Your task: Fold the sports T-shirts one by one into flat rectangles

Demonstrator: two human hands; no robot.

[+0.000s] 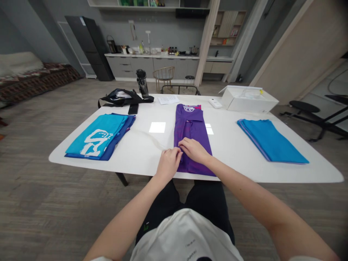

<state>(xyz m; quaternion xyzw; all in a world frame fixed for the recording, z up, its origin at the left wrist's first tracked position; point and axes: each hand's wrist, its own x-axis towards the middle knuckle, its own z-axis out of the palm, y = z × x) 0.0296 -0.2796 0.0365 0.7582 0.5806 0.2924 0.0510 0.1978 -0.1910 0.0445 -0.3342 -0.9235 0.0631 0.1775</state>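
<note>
A purple T-shirt (194, 127), folded into a long narrow strip, lies across the middle of the white table (146, 145). Its collar end, with a white print and a bit of red, points away from me. My left hand (169, 163) pinches the shirt's left edge near the front. Just to the right and slightly farther off, my right hand (193, 149) has its fingers closed on the same edge. The fabric right under my fingertips is partly hidden.
Left lies a stack of folded shirts, turquoise (94, 136) on top; right, folded blue cloth (272, 139). Along the back are a black bag (119, 97), a phone (133, 109), a bottle (141, 83), paper (168, 99), a small white device (215, 103) and a white box (248, 99).
</note>
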